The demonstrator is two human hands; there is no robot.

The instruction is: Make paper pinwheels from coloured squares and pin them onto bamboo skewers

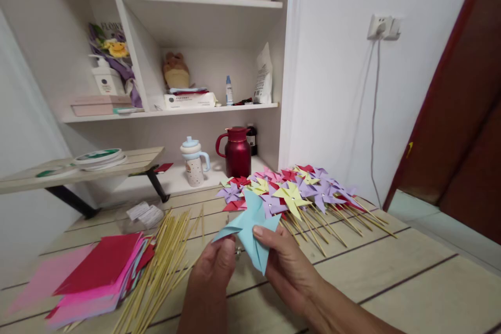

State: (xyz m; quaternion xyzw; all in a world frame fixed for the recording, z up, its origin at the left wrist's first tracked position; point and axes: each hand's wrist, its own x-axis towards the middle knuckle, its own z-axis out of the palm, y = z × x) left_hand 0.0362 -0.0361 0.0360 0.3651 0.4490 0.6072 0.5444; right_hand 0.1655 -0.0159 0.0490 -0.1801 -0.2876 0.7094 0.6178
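Centrally: light-blue paper pinwheel [250, 229], pinched between left hand [214, 266] and right hand [284, 261], both grips closed on it. Left on worktop [410, 292]: bamboo sticks [164, 266], coloured paper sheets [97, 271]. Behind: finished pinwheels [297, 190].

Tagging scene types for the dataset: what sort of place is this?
Probably a room at home used as a craft corner. White wall shelves hold household bits, a red jug stands below them, and the wooden table carries finished paper pinwheels, bamboo sticks and coloured paper sheets.

Light-blue paper pinwheel [250, 229], folded, tilted, held above wooden table.
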